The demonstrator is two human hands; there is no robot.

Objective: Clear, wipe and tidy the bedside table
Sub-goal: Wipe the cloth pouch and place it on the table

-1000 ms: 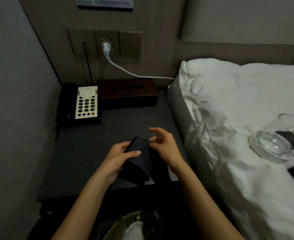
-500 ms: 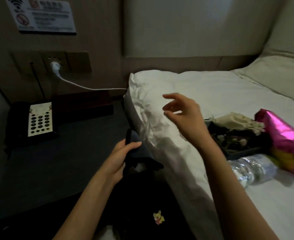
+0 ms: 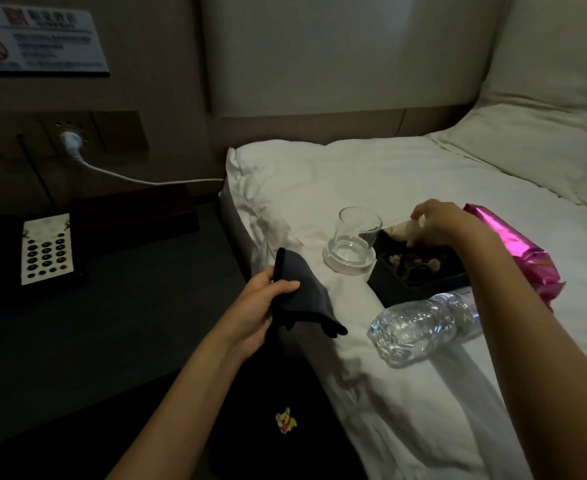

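Returning Cleared Items to the Table

Reaching over the bed (image 3: pixel 406 174), my right hand (image 3: pixel 437 220) pinches a pale item from the dark tray (image 3: pixel 420 271). Left hand (image 3: pixel 264 306) grips the cloth (image 3: pixel 299 292) beside the table (image 3: pixel 112 306). Risk: my forearm nudging the glass (image 3: pixel 356 237), tipping it.

On the bed: one glass (image 3: pixel 357 233), one water bottle (image 3: pixel 420 325), one pink packet (image 3: pixel 513 251), one dark tray (image 3: pixel 420 271).

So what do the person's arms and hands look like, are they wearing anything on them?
Both forearms are bare as far as the picture shows, with no sleeves in view. The left hand and the right hand wear no gloves, and no rings, watch or bracelet can be made out in the dim light.
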